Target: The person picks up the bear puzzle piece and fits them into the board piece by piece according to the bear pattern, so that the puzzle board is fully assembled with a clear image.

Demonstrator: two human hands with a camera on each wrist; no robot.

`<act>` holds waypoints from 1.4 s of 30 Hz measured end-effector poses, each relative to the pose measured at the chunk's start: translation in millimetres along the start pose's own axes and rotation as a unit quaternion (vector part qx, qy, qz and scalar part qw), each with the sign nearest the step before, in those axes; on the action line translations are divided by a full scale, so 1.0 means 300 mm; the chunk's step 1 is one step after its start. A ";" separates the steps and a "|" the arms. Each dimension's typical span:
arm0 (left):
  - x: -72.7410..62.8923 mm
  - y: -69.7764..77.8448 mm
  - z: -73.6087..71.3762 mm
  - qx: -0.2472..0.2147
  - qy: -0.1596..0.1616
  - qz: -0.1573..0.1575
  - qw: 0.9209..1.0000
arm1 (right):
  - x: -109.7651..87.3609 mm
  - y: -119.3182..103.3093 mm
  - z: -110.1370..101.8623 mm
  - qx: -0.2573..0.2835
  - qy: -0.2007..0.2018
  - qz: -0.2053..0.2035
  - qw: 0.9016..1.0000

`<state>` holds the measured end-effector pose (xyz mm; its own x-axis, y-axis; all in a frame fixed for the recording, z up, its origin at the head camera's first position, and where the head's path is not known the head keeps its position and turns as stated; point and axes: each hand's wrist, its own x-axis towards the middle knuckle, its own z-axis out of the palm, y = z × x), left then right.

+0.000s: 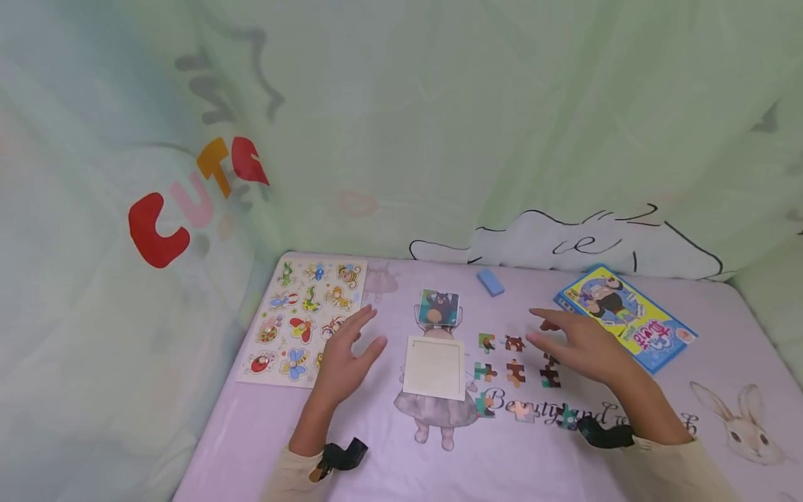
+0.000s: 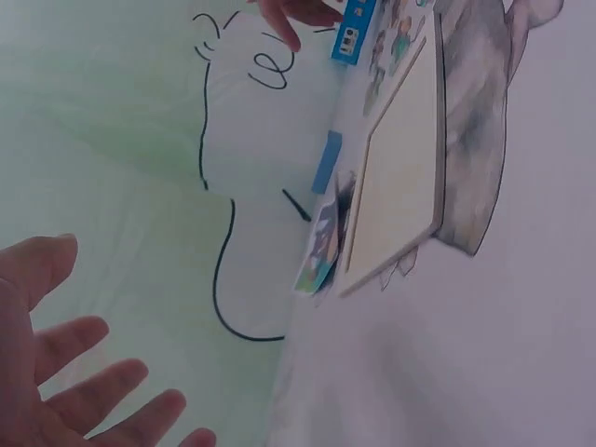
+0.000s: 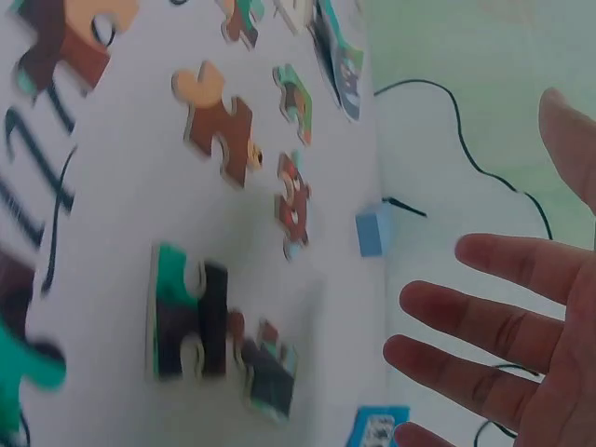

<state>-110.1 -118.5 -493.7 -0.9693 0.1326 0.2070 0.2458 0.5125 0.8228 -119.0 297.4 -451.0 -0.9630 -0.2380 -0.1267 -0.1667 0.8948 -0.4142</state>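
My left hand [image 1: 343, 359] hovers over the right edge of the insect puzzle board [image 1: 301, 321], fingers extended and holding nothing. To its right lies a shallow square puzzle tray [image 1: 434, 368] with a bare cream base, and just behind that a small bear picture card [image 1: 438, 307]. My right hand [image 1: 586, 346], also holding nothing, hangs with spread fingers above the right side of the loose jigsaw pieces [image 1: 516, 371], partly hiding one. These pieces lie in rows right of the tray; a dark-and-green piece [image 3: 189, 317] shows close up in the right wrist view.
A blue eraser-like block [image 1: 491, 282] lies near the back edge of the table. The blue and yellow puzzle box [image 1: 627, 317] is at the back right, behind my right hand. A printed curtain [image 1: 439, 139] rises along the table's back and left side.
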 end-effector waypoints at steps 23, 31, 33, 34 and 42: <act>0.084 -0.110 0.179 -0.027 -0.149 0.004 0.989 | 0.197 -0.097 0.145 -0.014 -0.038 -0.046 0.998; 0.084 -0.126 0.188 0.006 -0.186 0.038 0.982 | 0.217 -0.093 0.161 -0.039 -0.043 -0.034 0.998; 0.084 -0.132 0.188 0.016 -0.191 0.046 0.980 | 0.223 -0.090 0.165 -0.046 -0.042 -0.030 0.998; 0.083 -0.136 0.189 0.023 -0.192 0.050 0.980 | 0.226 -0.089 0.167 -0.048 -0.041 -0.027 0.998; 0.079 -0.154 0.190 0.059 -0.206 0.069 0.974 | 0.230 -0.094 0.189 -0.046 -0.035 0.003 0.998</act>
<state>-144.4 -90.6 -556.8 -0.8494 0.5241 0.0619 0.3963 0.5560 0.7306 -168.9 234.4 -499.2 -0.9472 -0.2562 -0.1926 -0.1836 0.9263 -0.3292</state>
